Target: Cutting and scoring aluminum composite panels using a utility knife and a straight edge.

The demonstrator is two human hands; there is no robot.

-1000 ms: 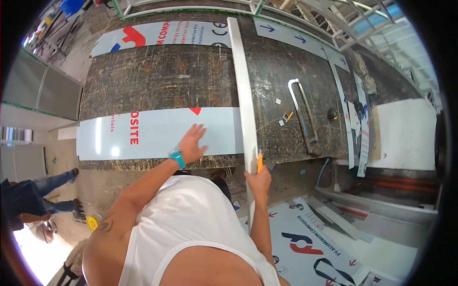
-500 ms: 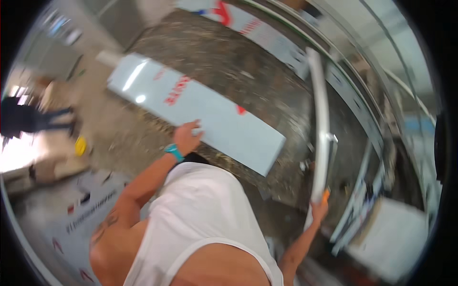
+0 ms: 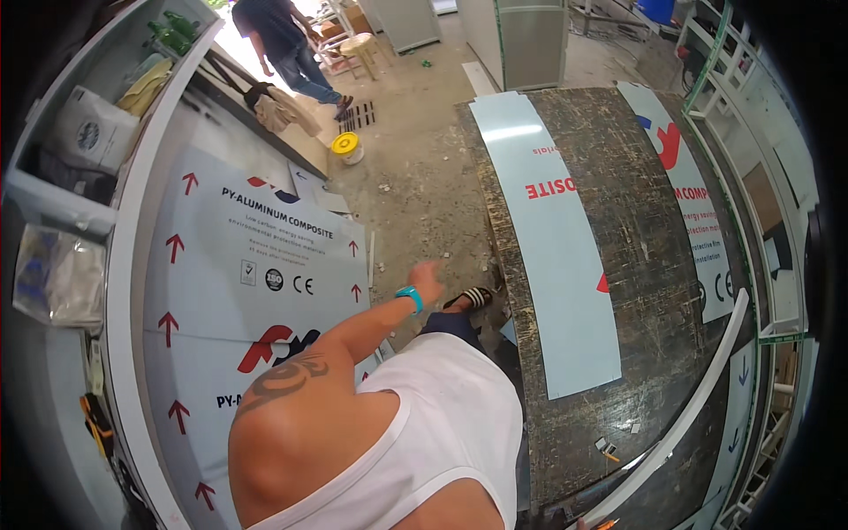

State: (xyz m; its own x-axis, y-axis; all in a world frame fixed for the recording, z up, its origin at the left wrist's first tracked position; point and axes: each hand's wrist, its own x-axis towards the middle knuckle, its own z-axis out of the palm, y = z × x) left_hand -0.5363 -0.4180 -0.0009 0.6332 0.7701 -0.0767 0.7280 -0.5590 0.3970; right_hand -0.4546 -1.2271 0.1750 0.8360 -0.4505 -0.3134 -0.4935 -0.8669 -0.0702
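Observation:
My left hand [image 3: 427,283], with a turquoise watch on its wrist, hangs over the floor beside the workbench. It touches nothing that I can see, and its fingers are too blurred to read. A pale blue-grey strip of panel [image 3: 565,256] with red print lies on the dark, scuffed workbench [image 3: 636,256] to its right. Along the bench's right side runs a long white bar [image 3: 685,424], bent by the lens. A small orange piece [image 3: 607,524] shows by its near end at the lower edge. My right hand is out of the picture.
Large printed panels [image 3: 291,291] stand to my left, beside a shelf of bags and bottles. A yellow-lidded bucket [image 3: 347,147] sits on the floor ahead. Farther off are a person [image 3: 296,53] and a stool [image 3: 360,49]. Another printed panel [image 3: 685,185] lies along the bench's far right.
The view has swung left. My left hand has come off the panel strip and moved out over the floor. My right hand, earlier at the white bar by something orange, has left the view.

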